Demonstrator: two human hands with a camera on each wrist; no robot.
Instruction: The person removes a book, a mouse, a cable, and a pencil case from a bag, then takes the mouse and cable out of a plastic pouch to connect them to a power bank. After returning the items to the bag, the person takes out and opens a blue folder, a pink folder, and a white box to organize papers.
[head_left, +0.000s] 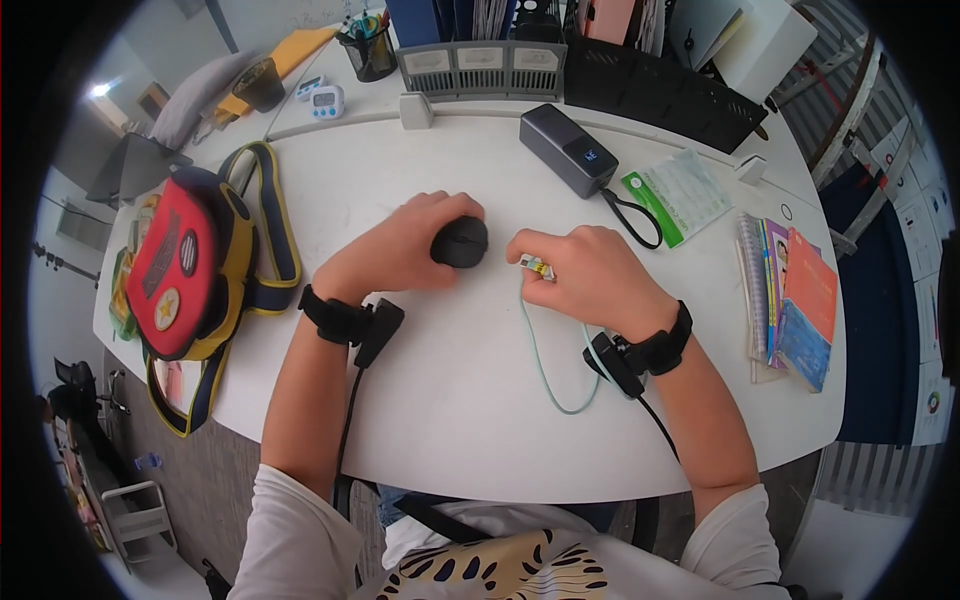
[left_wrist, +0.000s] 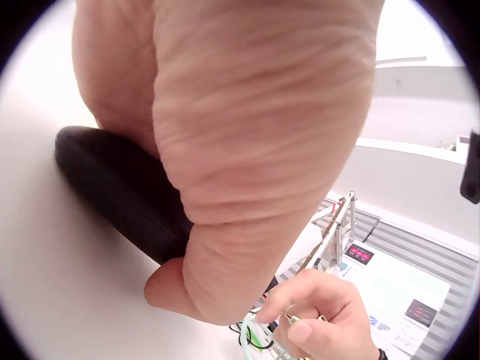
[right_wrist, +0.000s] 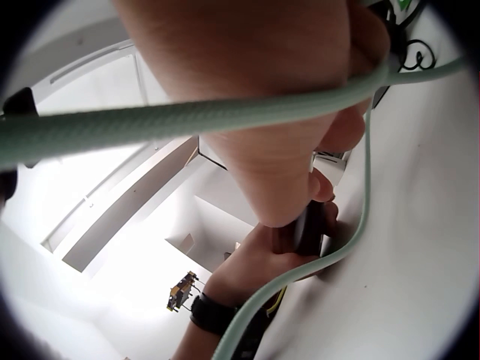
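A black computer mouse lies on the white table, and my left hand grips it with fingers and thumb around its sides. In the left wrist view the dark mouse shows under the palm. To the right of it, my right hand pinches a small connector with white and yellow parts. A pale green cable loops from that hand down over the table toward the right wrist. The cable crosses close in front of the right wrist camera. The two hands are apart.
Left on the table is a red and yellow bag. Farther back stand a black power bank, a green and white packet, timers and a pen holder. Booklets lie at the right.
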